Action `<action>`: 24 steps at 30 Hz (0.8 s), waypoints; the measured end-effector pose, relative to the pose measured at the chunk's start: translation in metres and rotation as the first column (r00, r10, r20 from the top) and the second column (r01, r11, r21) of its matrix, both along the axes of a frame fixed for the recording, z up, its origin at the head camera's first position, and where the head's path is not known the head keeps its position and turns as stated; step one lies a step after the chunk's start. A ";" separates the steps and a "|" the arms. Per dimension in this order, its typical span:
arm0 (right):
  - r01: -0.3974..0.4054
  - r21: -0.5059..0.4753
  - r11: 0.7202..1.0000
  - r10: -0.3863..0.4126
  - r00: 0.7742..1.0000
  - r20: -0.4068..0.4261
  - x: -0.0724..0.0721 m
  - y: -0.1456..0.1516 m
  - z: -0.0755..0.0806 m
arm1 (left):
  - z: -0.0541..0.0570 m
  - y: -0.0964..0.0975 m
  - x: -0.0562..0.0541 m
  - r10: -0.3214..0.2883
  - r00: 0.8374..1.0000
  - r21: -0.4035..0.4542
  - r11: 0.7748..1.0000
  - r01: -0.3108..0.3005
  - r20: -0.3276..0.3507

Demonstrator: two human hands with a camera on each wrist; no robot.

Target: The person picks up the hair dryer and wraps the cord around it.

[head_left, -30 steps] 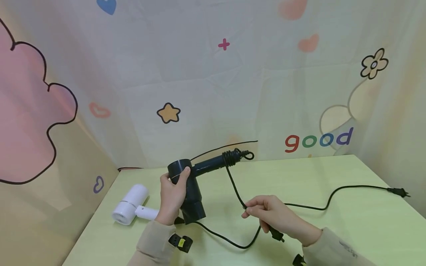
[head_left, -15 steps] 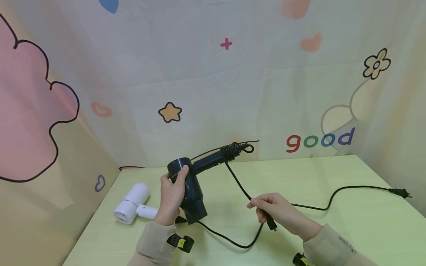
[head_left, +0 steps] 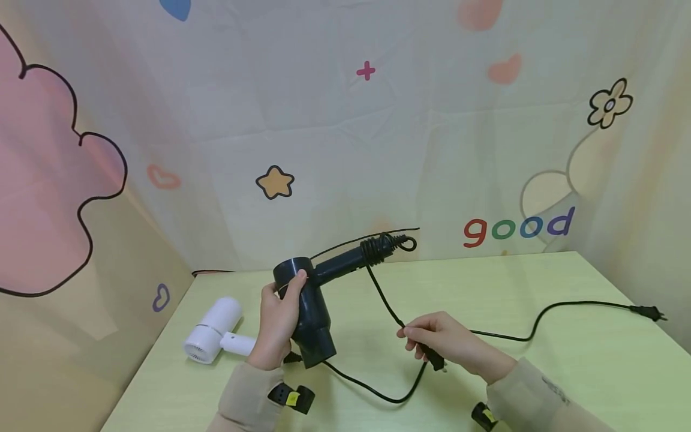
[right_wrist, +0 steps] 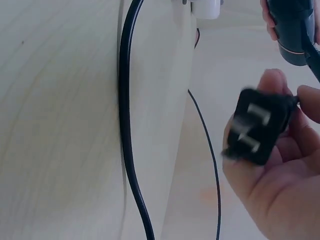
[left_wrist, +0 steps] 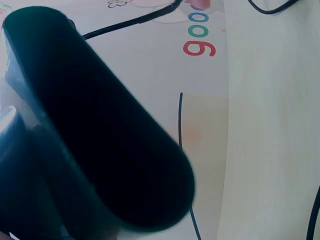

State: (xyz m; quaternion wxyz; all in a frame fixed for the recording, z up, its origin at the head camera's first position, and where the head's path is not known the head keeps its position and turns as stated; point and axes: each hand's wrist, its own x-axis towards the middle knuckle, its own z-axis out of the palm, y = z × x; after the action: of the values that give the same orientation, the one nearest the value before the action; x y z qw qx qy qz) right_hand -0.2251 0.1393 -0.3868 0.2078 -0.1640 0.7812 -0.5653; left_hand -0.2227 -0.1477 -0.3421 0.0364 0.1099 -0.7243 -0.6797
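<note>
In the head view my left hand (head_left: 279, 321) grips the barrel of a dark hair dryer (head_left: 313, 318), thumb across the near side, its handle pointing up to the right. Several turns of its black cord (head_left: 372, 251) wrap the handle's end. A free length slants down to my right hand (head_left: 450, 342), which pinches it just above the plug (head_left: 434, 358). The right wrist view has that plug (right_wrist: 262, 125) blurred, prongs outward, in front of the right hand (right_wrist: 287, 185). The dryer's flat nozzle (left_wrist: 117, 145) fills much of the left wrist view.
A white hair dryer (head_left: 213, 330) lies at the table's left, its handle partly behind my left hand. A second black cord (head_left: 372, 393) curves along the table, passing behind my right hand to a plug (head_left: 648, 312) near the right edge. A printed curtain (head_left: 335, 132) hangs behind the table (head_left: 518, 282).
My right hand has shifted slightly right and up, then a little back left, pinching the cord. The plug has swung closer under the fingers. The left hand with the dark hair dryer stays nearly still.
</note>
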 end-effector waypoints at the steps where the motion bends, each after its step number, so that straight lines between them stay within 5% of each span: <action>1: 0.000 0.006 1.000 0.000 1.000 -0.004 -0.001 0.001 -0.001 | 0.000 0.000 0.000 -0.003 1.000 0.001 1.000 0.003 -0.003; 15: 0.021 0.117 0.993 -0.015 0.999 -0.051 -0.023 0.006 -0.008 | 0.002 0.001 0.002 -0.038 0.999 0.003 0.999 0.038 0.010; 24: 0.070 0.186 0.980 -0.053 0.994 -0.093 -0.035 0.009 0.000 | 0.000 0.000 0.003 -0.086 0.996 0.005 0.996 0.085 0.017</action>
State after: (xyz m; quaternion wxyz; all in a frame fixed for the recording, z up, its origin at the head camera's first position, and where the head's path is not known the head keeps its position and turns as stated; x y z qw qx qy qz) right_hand -0.2598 0.1486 -0.3865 0.1704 -0.1440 0.8445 -0.4868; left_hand -0.2196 -0.1482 -0.3418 0.0008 0.0847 -0.7271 -0.6813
